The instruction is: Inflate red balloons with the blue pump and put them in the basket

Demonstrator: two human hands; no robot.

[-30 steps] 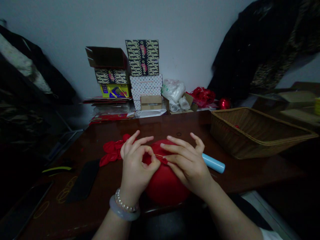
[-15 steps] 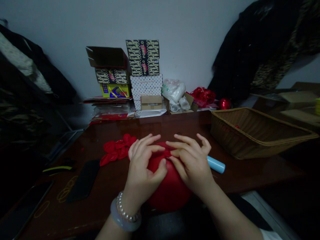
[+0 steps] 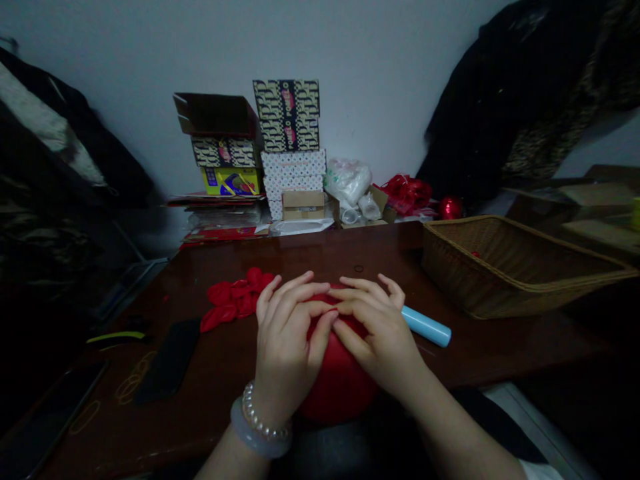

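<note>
Head view: two bare hands at work over the near edge of a dark brown table (image 3: 300, 255).
Red balloon (image 3: 343, 393): round, inflated, below and between both hands, at near table edge; what supports it underneath, can't tell.
Left hand (image 3: 287, 343): thumb and index tips brought together, pinching a small red bit on top of balloon; other fingers loosely bent, fanned.
Right hand (image 3: 384, 337): thumb and index tips meet the left ones at same spot, pinching there too; bit mostly hidden; remaining fingers spread.
Left wrist: beaded bracelet (image 3: 254, 412), pale bangle (image 3: 260, 440) below it.
Red pile (image 3: 233, 300): limp, shiny, on table just left of left hand.
Blue cylinder (image 3: 427, 327): lying down, one end behind right hand.
Wicker basket (image 3: 463, 283): right side of table, small red piece inside.
Table left: black flat slab (image 3: 167, 360), yellowish rubber bands (image 3: 133, 380) beside it, yellow-green strip (image 3: 116, 337), phone-like device (image 3: 55, 417) nearer corner.
Small dark ring (image 3: 359, 269): beyond hands.
Back wall side: stacked boxes (image 3: 293, 167), clear plastic bag (image 3: 349, 180), red bundle (image 3: 407, 193), shiny red ball (image 3: 450, 207).
Far right: dark jacket (image 3: 475, 100), hanging.
</note>
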